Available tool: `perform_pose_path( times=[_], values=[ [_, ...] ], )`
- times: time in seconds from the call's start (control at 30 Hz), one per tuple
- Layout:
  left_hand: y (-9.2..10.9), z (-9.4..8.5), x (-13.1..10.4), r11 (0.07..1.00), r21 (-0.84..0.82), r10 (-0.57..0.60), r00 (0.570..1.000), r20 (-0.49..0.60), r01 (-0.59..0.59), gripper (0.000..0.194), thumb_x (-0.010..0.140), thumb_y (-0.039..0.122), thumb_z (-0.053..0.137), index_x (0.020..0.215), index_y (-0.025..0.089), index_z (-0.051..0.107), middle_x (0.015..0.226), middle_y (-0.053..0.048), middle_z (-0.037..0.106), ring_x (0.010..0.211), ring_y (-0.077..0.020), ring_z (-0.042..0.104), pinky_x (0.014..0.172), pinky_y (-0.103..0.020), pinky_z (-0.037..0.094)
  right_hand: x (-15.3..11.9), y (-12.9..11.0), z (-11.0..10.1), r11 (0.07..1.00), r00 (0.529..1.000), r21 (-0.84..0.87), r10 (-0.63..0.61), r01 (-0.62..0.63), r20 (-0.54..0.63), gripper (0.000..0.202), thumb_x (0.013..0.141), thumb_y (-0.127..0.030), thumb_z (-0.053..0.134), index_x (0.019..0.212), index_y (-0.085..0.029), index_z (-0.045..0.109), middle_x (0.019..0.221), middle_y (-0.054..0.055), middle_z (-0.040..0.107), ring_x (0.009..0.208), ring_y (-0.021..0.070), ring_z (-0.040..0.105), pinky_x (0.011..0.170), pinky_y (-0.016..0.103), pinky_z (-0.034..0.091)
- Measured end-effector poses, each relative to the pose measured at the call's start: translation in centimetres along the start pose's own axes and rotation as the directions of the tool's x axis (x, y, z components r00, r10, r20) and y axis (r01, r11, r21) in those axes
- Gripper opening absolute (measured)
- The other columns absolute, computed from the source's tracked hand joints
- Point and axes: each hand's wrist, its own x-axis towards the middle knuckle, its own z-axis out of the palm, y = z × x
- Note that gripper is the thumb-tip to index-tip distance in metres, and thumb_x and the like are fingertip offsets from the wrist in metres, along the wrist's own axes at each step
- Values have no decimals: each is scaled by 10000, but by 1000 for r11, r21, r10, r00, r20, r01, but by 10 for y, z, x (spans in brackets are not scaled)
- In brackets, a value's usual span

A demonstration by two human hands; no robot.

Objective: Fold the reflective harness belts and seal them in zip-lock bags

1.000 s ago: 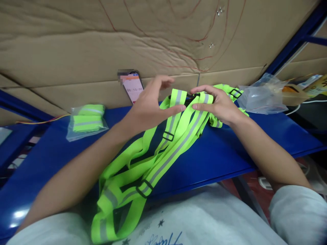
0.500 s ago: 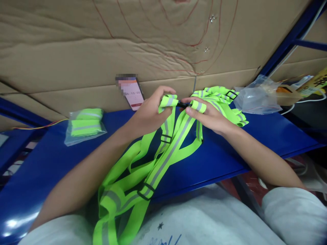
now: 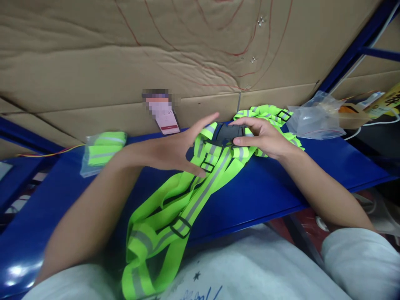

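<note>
A black plastic buckle [image 3: 228, 133] joins the ends of neon-green reflective straps [image 3: 200, 200] with grey stripes. My right hand [image 3: 261, 135] pinches the buckle's right side between thumb and fingers. To the left, my left hand [image 3: 184, 150] is spread wide, thumb and fingers apart beside the straps, holding nothing. A black slider [image 3: 180, 227] sits on the strap lower down, and another slider [image 3: 207, 165] lies by my left fingertips. The straps trail over the blue table edge toward my lap.
More green straps [image 3: 265, 114] are heaped behind my right hand. A bagged folded strap [image 3: 104, 150] lies at left. A phone [image 3: 167, 118] leans on the cardboard wall [image 3: 78, 79]. Clear plastic bags [image 3: 315, 118] lie at right on the blue table [image 3: 275, 187].
My left hand has let go of the strap end and opened out to the left. The buckle has turned so its broad face shows, while my right hand keeps hold of it.
</note>
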Motion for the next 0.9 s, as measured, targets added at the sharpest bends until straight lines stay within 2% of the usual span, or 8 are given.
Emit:
perform_pose_path(
  times=[0.1, 0.2, 0.3, 0.37, 0.43, 0.6, 0.73, 0.9],
  values=[
    [6, -3, 1, 991, -109, -91, 985, -149, 75, 1088, 791, 614, 790, 1645, 335, 176, 1574, -123, 478, 1424, -334, 520, 1163, -503, 465, -2, -3, 1, 975, 990, -168, -139, 144, 38, 426, 780, -367, 878, 1165, -228, 762, 1169, 25, 757, 1102, 206, 688, 1018, 331, 521],
    [19, -3, 5, 994, -97, -66, 972, -224, 45, 611, 906, 552, 680, 1451, 318, 533, 1424, -55, 628, 1326, -255, 600, 1116, -385, 480, -6, -9, 6, 929, 976, -299, -209, 220, 68, 415, 835, -397, 831, 1210, -238, 759, 1197, 35, 759, 1108, 225, 699, 1044, 361, 516],
    [27, -6, 4, 993, 31, -102, 976, -194, 110, 343, 893, 545, 674, 1070, 257, 732, 1002, -1, 755, 923, -193, 696, 812, -280, 512, -12, -17, 9, 875, 971, -425, -233, 231, 49, 453, 848, -447, 811, 1252, -251, 755, 1211, 41, 760, 1119, 248, 704, 1054, 382, 518],
    [28, -12, 1, 984, 76, -143, 970, -198, 161, 330, 860, 560, 687, 872, 232, 727, 750, 17, 694, 694, -162, 622, 628, -262, 425, -14, -21, 10, 844, 971, -484, -234, 229, 50, 475, 848, -465, 807, 1266, -247, 751, 1206, 48, 762, 1113, 257, 707, 1038, 380, 525],
    [26, -18, -2, 980, 85, -160, 970, -184, 178, 355, 827, 581, 700, 794, 227, 712, 675, 15, 651, 625, -155, 568, 567, -263, 364, -15, -23, 9, 832, 971, -504, -228, 232, 71, 481, 848, -468, 806, 1264, -233, 750, 1196, 55, 764, 1097, 256, 709, 1015, 370, 530],
    [21, -25, -5, 982, 81, -166, 983, -73, 172, 371, 804, 606, 712, 817, 236, 734, 709, 1, 661, 634, -164, 562, 557, -260, 351, -10, -18, 1, 908, 970, -373, -117, 192, 213, 496, 846, -468, 800, 1259, -203, 728, 1135, 56, 765, 972, 202, 707, 844, 287, 548],
    [18, -28, -5, 990, -16, -142, 990, 10, 142, 366, 828, 583, 703, 801, 219, 729, 692, -11, 632, 625, -157, 551, 560, -257, 360, -9, -19, -6, 952, 944, -303, 56, 48, 325, 385, 852, -486, 780, 1045, -154, 756, 828, 8, 714, 694, 115, 611, 607, 210, 455],
    [19, -35, -8, 987, -93, -125, 989, 83, 132, 374, 846, 570, 698, 752, 209, 727, 664, -24, 623, 597, -150, 527, 561, -259, 366, -12, -32, -11, 963, 897, -270, 131, -13, 422, 336, 826, -464, 809, 867, -142, 724, 733, -17, 646, 634, 85, 544, 571, 194, 403]
  ],
)
